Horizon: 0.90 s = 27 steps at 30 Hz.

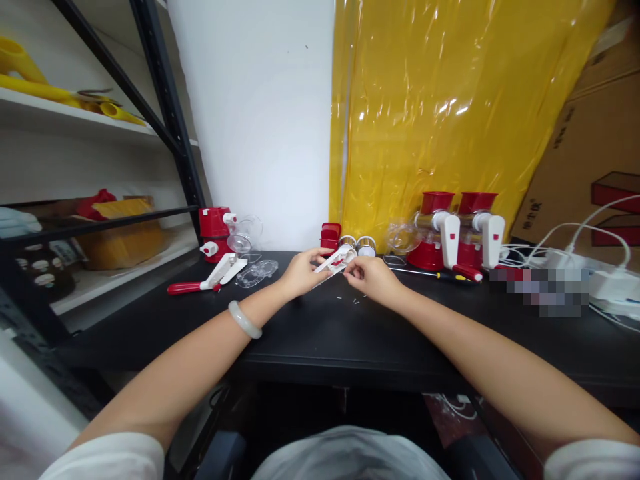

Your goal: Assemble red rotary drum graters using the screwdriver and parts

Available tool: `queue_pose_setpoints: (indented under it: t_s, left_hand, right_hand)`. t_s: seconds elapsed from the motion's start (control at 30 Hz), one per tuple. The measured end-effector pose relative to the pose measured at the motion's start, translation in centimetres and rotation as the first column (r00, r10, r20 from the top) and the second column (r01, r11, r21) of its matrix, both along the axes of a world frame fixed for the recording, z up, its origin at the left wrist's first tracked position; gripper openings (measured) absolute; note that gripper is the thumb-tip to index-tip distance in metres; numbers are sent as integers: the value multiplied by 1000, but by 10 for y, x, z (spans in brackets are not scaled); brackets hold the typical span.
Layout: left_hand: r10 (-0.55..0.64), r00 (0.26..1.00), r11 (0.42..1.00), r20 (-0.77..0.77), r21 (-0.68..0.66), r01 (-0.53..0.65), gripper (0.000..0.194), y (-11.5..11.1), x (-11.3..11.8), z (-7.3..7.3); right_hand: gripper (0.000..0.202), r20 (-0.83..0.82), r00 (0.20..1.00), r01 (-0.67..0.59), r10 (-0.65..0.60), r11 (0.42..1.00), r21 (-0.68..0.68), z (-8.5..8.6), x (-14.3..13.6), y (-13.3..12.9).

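Observation:
My left hand (pixel 301 272), with a pale bangle on its wrist, grips a white crank handle (pixel 330 264) that has a red part in it. At the handle's right side is my right hand (pixel 369 279), its fingers pinched together; what they hold, if anything, is too small to make out. Several small screws (pixel 355 301) lie on the black table (pixel 320 333) just below the hands. Behind the handle stand two round metal-and-white parts (pixel 367 247) and a red piece (pixel 331 235).
Two red-and-white rotary graters (pixel 437 230) stand at the right, near a screwdriver (pixel 440 275), white cables and chargers (pixel 613 287). To the left are a red grater body (pixel 215 227), another crank handle (pixel 220 275) and clear plastic parts (pixel 257 272). A shelf (pixel 125 267) borders the table's left side.

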<state>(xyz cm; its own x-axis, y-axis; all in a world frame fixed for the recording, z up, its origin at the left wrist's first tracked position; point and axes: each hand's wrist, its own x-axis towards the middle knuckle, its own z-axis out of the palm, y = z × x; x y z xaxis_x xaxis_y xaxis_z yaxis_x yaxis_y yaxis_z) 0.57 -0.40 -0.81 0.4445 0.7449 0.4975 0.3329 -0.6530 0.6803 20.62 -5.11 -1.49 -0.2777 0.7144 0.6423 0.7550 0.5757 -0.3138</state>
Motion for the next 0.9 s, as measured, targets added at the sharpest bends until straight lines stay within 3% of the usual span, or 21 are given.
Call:
queue_pose_setpoints:
  t_s: [0.2,0.43,0.9]
  left_hand:
    - [85,996,993,-6,81,-84,52,-12,4,0]
    - [115,993,985,-38,130,-109,50,-17,8,0]
    - [83,996,983,-33,166,-77,51,-19,9,-1]
  right_hand:
    - [7,-182,976,109,-119,992,-61,-9,-10,2]
    - [9,-423,897,34,-131,973,-229,-12,-18,6]
    - [11,-451,878,50,-163,967,-251,-11,-22,3]
